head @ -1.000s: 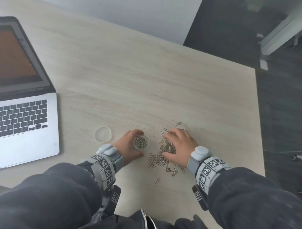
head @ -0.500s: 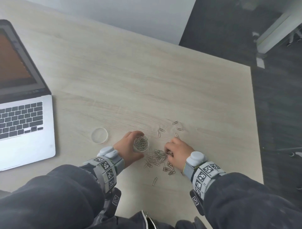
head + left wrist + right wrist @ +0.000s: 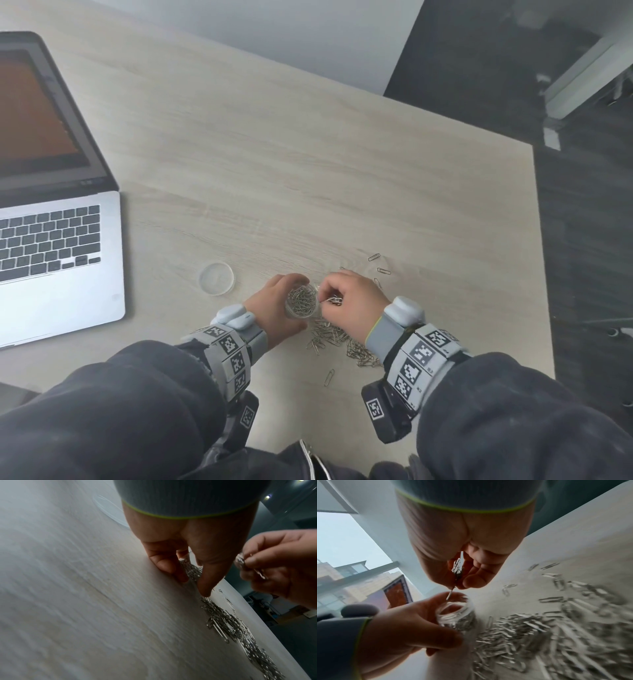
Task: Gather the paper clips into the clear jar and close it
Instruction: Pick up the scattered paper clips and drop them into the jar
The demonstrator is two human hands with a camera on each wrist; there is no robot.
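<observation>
A small clear jar (image 3: pixel 302 303) (image 3: pixel 456 613) stands on the table, partly filled with paper clips. My left hand (image 3: pixel 274 308) (image 3: pixel 412 626) grips it from the left, fingers curled round its wall. Just right of the jar's mouth, my right hand (image 3: pixel 346 301) (image 3: pixel 457 573) pinches a bunch of paper clips (image 3: pixel 334 300) (image 3: pixel 457 566) (image 3: pixel 243 562) a little above the rim. A pile of loose paper clips (image 3: pixel 339 339) (image 3: pixel 547 628) (image 3: pixel 240 628) lies on the table under and in front of my right hand. The jar's clear round lid (image 3: pixel 216 278) lies flat to the left of the jar.
An open laptop (image 3: pixel 51 222) sits at the left of the table. A few stray clips (image 3: pixel 378 263) lie beyond my right hand, and one (image 3: pixel 329 377) lies nearer me. The table's right edge (image 3: pixel 541 274) drops to dark floor.
My right hand raked the clips toward me, pinched up a bunch and carried it left and up to the jar's mouth. The left hand kept holding the jar.
</observation>
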